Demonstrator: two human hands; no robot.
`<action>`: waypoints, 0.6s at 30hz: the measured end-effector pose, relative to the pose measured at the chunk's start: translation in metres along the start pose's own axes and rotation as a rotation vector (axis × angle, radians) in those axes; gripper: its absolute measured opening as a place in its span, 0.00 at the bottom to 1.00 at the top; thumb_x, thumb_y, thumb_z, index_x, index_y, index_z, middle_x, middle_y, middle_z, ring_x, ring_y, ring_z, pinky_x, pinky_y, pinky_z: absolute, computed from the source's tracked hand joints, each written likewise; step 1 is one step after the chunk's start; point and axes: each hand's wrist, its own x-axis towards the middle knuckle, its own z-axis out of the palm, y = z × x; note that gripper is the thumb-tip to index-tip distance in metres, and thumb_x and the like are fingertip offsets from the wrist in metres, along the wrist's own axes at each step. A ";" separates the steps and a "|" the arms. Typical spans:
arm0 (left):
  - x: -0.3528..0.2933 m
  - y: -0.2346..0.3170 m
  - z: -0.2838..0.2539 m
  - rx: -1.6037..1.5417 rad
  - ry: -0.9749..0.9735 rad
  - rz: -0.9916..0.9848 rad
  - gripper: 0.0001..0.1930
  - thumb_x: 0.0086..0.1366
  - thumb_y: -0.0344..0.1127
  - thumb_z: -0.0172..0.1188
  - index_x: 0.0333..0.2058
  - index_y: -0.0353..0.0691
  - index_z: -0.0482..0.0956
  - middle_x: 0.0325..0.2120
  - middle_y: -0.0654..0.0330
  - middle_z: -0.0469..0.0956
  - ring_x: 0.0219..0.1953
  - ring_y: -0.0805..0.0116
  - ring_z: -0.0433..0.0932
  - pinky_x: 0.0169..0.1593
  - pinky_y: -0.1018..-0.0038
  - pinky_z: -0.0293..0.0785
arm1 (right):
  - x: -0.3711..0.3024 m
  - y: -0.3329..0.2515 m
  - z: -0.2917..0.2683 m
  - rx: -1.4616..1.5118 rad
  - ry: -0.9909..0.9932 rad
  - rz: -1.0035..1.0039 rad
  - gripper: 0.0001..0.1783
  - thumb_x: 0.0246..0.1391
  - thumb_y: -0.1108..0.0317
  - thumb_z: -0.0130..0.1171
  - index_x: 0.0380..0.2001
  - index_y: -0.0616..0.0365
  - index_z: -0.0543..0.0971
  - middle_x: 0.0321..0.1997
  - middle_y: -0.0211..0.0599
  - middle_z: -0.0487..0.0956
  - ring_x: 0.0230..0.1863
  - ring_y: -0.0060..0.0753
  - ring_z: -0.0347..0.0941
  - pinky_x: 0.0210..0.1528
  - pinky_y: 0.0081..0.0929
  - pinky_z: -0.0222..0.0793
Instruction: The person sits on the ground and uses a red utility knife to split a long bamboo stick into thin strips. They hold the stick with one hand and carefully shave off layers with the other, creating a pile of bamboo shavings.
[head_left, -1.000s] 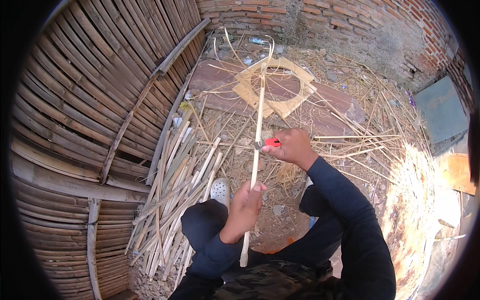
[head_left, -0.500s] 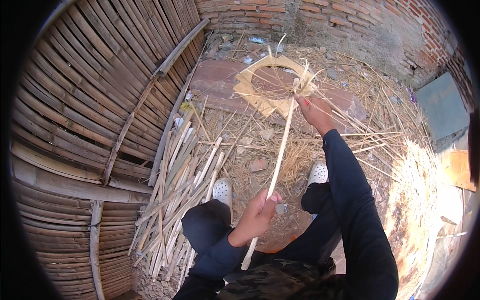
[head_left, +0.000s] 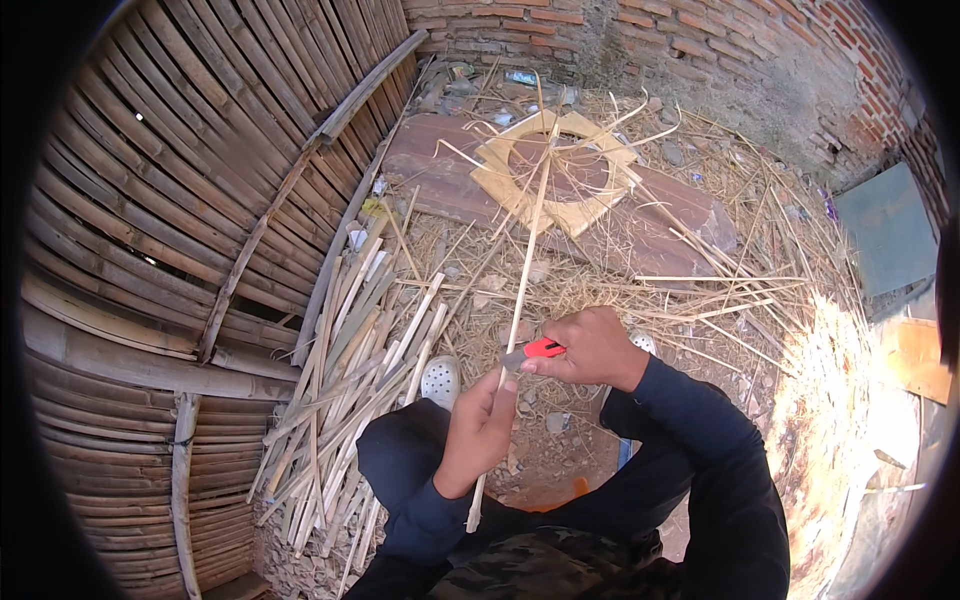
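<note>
A long pale bamboo strip [head_left: 530, 255] slants from near my lap up toward the far boards, with thin curled shavings [head_left: 590, 150] around its far end. My left hand [head_left: 478, 432] grips the strip at its lower part, thumb along it. Just above, my right hand [head_left: 590, 350] is closed around a red-handled utility knife [head_left: 540, 349]. The knife's blade lies against the strip, close to my left fingertips. Beyond, an angular yellowish wooden ring [head_left: 500, 190] rests on a brown board [head_left: 420, 165], partly behind the shavings.
A heap of split bamboo strips [head_left: 330, 420] lies to my left beside a bamboo slat wall [head_left: 170, 180]. More thin strips [head_left: 760, 290] are scattered at right. A brick wall [head_left: 680, 40] closes the far side. A grey-green panel [head_left: 885, 225] leans at the right.
My right hand has come back toward me along the strip, from its far end to just above my left hand. The strip now stands more upright in view, and the shavings have spread.
</note>
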 end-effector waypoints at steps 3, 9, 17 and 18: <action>-0.003 0.000 0.002 0.055 -0.026 -0.021 0.16 0.71 0.32 0.47 0.55 0.34 0.71 0.17 0.75 0.60 0.21 0.87 0.57 0.24 0.83 0.54 | 0.009 0.019 0.005 -0.138 0.127 0.076 0.33 0.49 0.32 0.54 0.16 0.54 0.78 0.11 0.41 0.72 0.15 0.46 0.73 0.19 0.39 0.65; -0.004 -0.004 -0.001 0.014 -0.055 -0.034 0.17 0.71 0.31 0.47 0.56 0.34 0.70 0.17 0.77 0.60 0.19 0.89 0.55 0.24 0.85 0.51 | 0.007 0.017 0.009 -0.162 0.102 -0.011 0.33 0.47 0.30 0.53 0.15 0.51 0.78 0.10 0.37 0.73 0.13 0.42 0.72 0.17 0.35 0.65; -0.008 0.003 -0.007 -0.017 -0.052 -0.060 0.17 0.71 0.32 0.47 0.57 0.35 0.70 0.17 0.78 0.58 0.19 0.89 0.53 0.23 0.85 0.49 | 0.016 0.037 0.017 -0.225 0.129 0.142 0.29 0.46 0.30 0.56 0.20 0.46 0.81 0.10 0.35 0.73 0.14 0.41 0.73 0.17 0.33 0.67; -0.008 0.004 -0.009 -0.027 -0.040 -0.057 0.17 0.71 0.32 0.47 0.57 0.35 0.70 0.17 0.78 0.58 0.19 0.89 0.53 0.23 0.85 0.49 | 0.016 0.025 0.017 -0.186 0.136 0.065 0.30 0.46 0.30 0.56 0.19 0.48 0.81 0.10 0.36 0.73 0.14 0.41 0.73 0.17 0.33 0.67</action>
